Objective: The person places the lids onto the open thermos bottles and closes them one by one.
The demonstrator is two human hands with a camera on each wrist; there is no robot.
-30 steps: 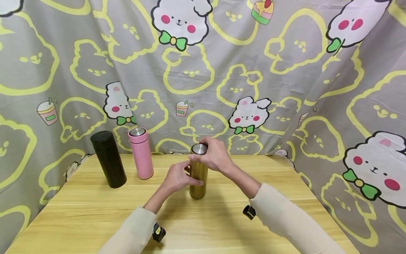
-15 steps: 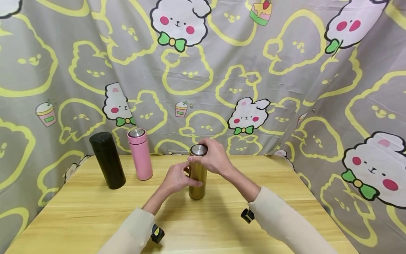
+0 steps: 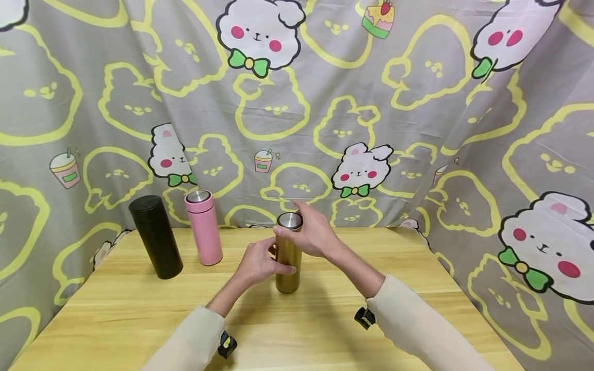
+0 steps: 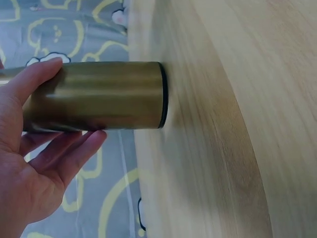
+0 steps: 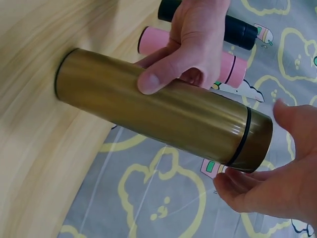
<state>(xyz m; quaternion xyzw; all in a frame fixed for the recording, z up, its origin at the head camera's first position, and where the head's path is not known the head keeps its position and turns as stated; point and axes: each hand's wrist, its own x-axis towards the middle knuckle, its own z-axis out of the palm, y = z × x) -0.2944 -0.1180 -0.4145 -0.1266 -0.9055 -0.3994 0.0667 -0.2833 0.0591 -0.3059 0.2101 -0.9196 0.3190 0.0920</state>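
A gold thermos flask (image 3: 288, 257) with a steel-topped lid (image 3: 290, 220) stands upright on the wooden table. My left hand (image 3: 262, 264) holds its body from the left, thumb across the front; in the left wrist view, the fingers pass along the far side of the gold flask (image 4: 109, 96). Around the lid, my right hand (image 3: 313, 232) is spread loosely. The right wrist view shows a gap between one digit of the right hand (image 5: 277, 183) and the lid (image 5: 255, 144), while other fingertips lie right at the lid's opposite edge.
Left of the hands stand a pink flask (image 3: 204, 229) with a steel lid top and a taller-looking black flask (image 3: 158, 239), both upright on the table (image 3: 139, 319). A patterned grey curtain (image 3: 297, 113) hangs behind the table and along its sides.
The right hand's fingers have loosened and spread away from the lid, with the forefinger lifted beyond it. The left hand keeps its hold; the head view has shifted slightly.
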